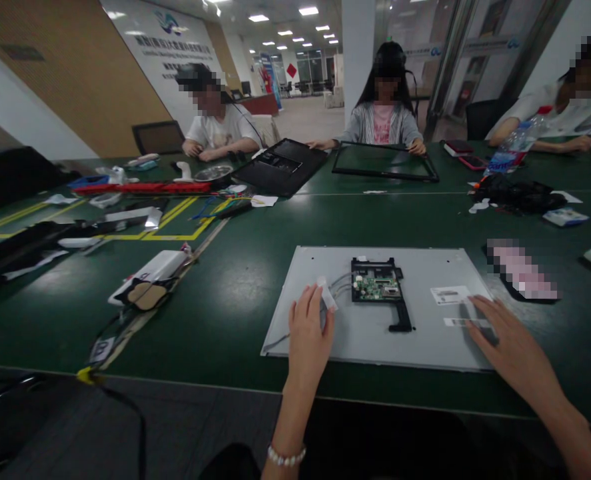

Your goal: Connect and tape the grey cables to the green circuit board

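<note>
Best to handle the white tape [328,294] gently with the curled left hand [309,319], of uncertain grip, steadying the grey panel [431,269] flat on the green table [240,280] with the loosely spread right hand [509,340] and keeping slack in the cables [344,278] beside the circuit board [376,287].

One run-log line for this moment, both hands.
left hand: at white strip | right hand: by white label | circuit board: on grey panel

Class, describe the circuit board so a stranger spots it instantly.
On the green table lies a grey panel. On it, between the left hand and right hand, a black bracket frames the circuit board. Small parts dotting its green face set it apart from the plain bracket.
</note>
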The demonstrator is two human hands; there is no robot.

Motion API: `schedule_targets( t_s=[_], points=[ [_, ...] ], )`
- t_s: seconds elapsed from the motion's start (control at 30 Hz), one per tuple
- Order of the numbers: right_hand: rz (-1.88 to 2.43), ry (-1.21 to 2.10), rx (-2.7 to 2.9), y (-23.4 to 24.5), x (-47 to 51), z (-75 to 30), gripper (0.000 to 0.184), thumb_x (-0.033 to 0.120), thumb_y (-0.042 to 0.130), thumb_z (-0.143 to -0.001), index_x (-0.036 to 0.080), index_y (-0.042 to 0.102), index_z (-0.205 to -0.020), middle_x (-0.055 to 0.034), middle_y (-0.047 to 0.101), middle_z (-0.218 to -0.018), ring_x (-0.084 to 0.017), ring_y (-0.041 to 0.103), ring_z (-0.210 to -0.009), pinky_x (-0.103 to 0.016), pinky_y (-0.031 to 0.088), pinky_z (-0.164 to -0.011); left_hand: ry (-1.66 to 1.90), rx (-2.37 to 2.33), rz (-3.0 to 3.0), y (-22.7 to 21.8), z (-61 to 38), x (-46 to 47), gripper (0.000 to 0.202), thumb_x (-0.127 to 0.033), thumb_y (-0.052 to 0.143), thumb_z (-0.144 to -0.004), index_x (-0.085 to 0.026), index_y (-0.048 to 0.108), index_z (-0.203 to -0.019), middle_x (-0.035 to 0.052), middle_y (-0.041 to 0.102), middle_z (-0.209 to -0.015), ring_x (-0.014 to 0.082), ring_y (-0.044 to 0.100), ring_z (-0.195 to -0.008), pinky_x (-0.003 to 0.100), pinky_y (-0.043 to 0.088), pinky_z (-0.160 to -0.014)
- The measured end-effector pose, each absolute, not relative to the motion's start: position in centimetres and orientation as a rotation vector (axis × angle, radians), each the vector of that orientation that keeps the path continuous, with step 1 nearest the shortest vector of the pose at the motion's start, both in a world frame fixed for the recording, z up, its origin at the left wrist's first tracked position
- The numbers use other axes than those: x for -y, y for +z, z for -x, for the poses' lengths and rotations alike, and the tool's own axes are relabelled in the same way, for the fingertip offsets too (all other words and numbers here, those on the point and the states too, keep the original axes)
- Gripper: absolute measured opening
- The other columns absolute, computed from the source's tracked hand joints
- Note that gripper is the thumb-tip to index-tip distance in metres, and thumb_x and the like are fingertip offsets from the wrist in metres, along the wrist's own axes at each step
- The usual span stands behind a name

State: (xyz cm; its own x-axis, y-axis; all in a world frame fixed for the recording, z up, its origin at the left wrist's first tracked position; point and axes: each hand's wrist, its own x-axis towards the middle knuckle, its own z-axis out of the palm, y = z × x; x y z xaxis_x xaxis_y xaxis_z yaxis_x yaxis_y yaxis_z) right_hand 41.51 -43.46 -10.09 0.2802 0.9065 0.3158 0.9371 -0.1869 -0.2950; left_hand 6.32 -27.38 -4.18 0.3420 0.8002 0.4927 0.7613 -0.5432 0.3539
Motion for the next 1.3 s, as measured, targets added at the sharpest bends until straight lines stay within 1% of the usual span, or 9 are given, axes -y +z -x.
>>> schedule_targets(
  t_s=[0.1, 0.23, 0.33, 0.47, 0.57, 0.73, 0.93, 1.13, 1.3],
  points=[
    [2.148, -0.121, 1.654, -10.0, 43.5, -41.5, 0.062, 0.055, 0.039, -0.094, 0.017, 0.046, -0.141, -0.0131, 0.05, -0.145, -0.036, 0.036, -0.14, -0.056, 0.037, -0.11, 0.95, -1.472, -2.541, -4.1, -6.5, 27.6, 0.037, -0.024, 0.046, -0.096, -0.015, 0.05, -0.133, 0.0169, 0.054, -0.139, 0.0274, 0.044, -0.136, 0.052, 0.034, -0.112],
    [2.173, -0.139, 1.648, -9.8, 43.6, -41.4, 0.06, 0.053, 0.04, -0.094, 0.017, 0.046, -0.141, -0.0133, 0.051, -0.145, -0.036, 0.038, -0.139, -0.055, 0.038, -0.109, 0.832, -1.4, -2.635, -3.8, -6.9, 28.1, 0.037, -0.026, 0.052, -0.094, -0.016, 0.053, -0.13, 0.0148, 0.056, -0.139, 0.0272, 0.045, -0.136, 0.052, 0.032, -0.114],
    [2.174, -0.142, 1.651, -9.7, 43.7, -41.4, 0.06, 0.054, 0.04, -0.093, 0.017, 0.047, -0.14, -0.0125, 0.051, -0.145, -0.036, 0.039, -0.138, -0.055, 0.038, -0.109, 0.72, -1.383, -2.692, -3.5, -7.2, 28.1, 0.035, -0.021, 0.053, -0.092, -0.018, 0.057, -0.127, 0.0121, 0.058, -0.138, 0.0264, 0.049, -0.133, 0.052, 0.032, -0.114],
    [2.162, -0.137, 1.659, -9.7, 43.7, -41.4, 0.061, 0.055, 0.039, -0.093, 0.016, 0.048, -0.139, -0.0139, 0.051, -0.145, -0.037, 0.039, -0.137, -0.056, 0.038, -0.109, 0.645, -1.433, -2.697, -2.7, -7.5, 27.6, 0.034, -0.009, 0.043, -0.092, -0.02, 0.065, -0.116, 0.0099, 0.068, -0.123, 0.0229, 0.059, -0.122, 0.049, 0.034, -0.113],
    [2.171, -0.116, 1.658, -9.6, 43.8, -41.4, 0.062, 0.055, 0.038, -0.094, 0.015, 0.048, -0.139, -0.0151, 0.05, -0.145, -0.037, 0.038, -0.138, -0.057, 0.037, -0.109, 0.613, -1.472, -2.672, -2.1, -7.4, 27.2, 0.036, -0.006, 0.04, -0.091, -0.019, 0.068, -0.109, 0.0101, 0.072, -0.113, 0.022, 0.064, -0.116, 0.047, 0.035, -0.112],
    [2.184, -0.098, 1.638, -9.5, 43.7, -41.6, 0.063, 0.057, 0.037, -0.094, 0.015, 0.048, -0.14, -0.0147, 0.05, -0.145, -0.037, 0.038, -0.138, -0.056, 0.036, -0.11, 0.663, -1.552, -2.645, -1.6, -6.4, 26.5, 0.035, -0.007, 0.039, -0.092, -0.017, 0.069, -0.108, 0.0106, 0.072, -0.114, 0.0219, 0.063, -0.117, 0.045, 0.036, -0.111],
    [2.138, -0.113, 1.662, -9.7, 43.7, -41.3, 0.066, 0.061, 0.038, -0.093, 0.014, 0.049, -0.139, -0.0155, 0.051, -0.143, -0.037, 0.039, -0.137, -0.055, 0.035, -0.111, 0.68, -1.573, -2.595, -2.0, -4.9, 25.4, 0.031, -0.008, 0.043, -0.089, -0.02, 0.069, -0.101, 0.0087, 0.073, -0.109, 0.0234, 0.062, -0.118, 0.051, 0.035, -0.11],
    [2.131, -0.089, 1.709, -10.1, 43.4, -40.4, 0.063, 0.056, 0.037, -0.094, 0.015, 0.047, -0.141, -0.0157, 0.047, -0.147, -0.038, 0.034, -0.14, -0.059, 0.035, -0.11, 0.816, -1.634, -2.541, -2.2, -4.6, 25.2, 0.023, -0.016, 0.048, -0.091, -0.021, 0.068, -0.101, 0.0077, 0.072, -0.114, 0.0268, 0.058, -0.121, 0.056, 0.03, -0.111],
    [2.086, -0.044, 1.803, -9.4, 42.7, -38.8, 0.056, 0.053, 0.039, -0.095, 0.02, 0.049, -0.139, -0.0131, 0.043, -0.15, -0.041, 0.03, -0.142, -0.064, 0.034, -0.109, 0.904, -1.607, -2.501, -1.6, -6.9, 27.4, 0.028, -0.015, 0.047, -0.092, -0.019, 0.065, -0.112, 0.0097, 0.066, -0.125, 0.027, 0.055, -0.125, 0.055, 0.031, -0.112]
  ],
)
